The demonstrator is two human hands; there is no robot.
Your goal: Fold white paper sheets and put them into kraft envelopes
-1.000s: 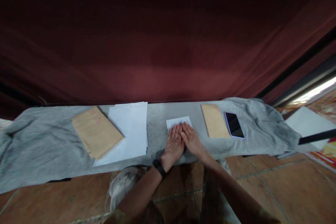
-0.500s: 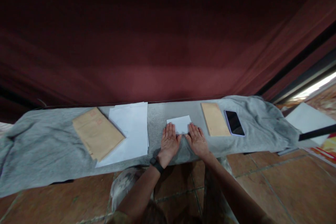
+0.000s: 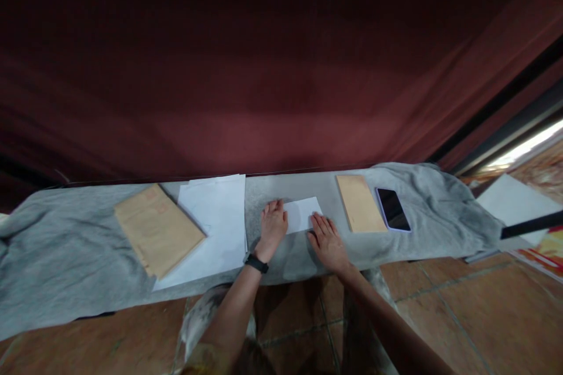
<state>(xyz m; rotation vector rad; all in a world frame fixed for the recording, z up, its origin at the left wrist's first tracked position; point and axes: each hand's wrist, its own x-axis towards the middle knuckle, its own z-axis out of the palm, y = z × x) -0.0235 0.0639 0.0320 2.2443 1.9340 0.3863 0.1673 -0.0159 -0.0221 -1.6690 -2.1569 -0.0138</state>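
A small white folded paper lies on the grey cloth in the middle. At its left edge is my left hand, wearing a black wristband, with its fingers curled together; whether they grip the edge is too small to tell. My right hand rests flat, its fingertips on the paper's right end. To the right lies a stack of brown envelopes, with a phone beside it. On the left, a large brown envelope overlaps white sheets.
A dark red surface rises behind the cloth-covered bench. Beyond its right end are a white sheet and a dark bar. Tiled floor shows below, with my knees near the front edge.
My left hand has shifted left and up to the paper's left edge, its fingers curling from flat. My right hand has moved slightly down, and more of the paper shows.
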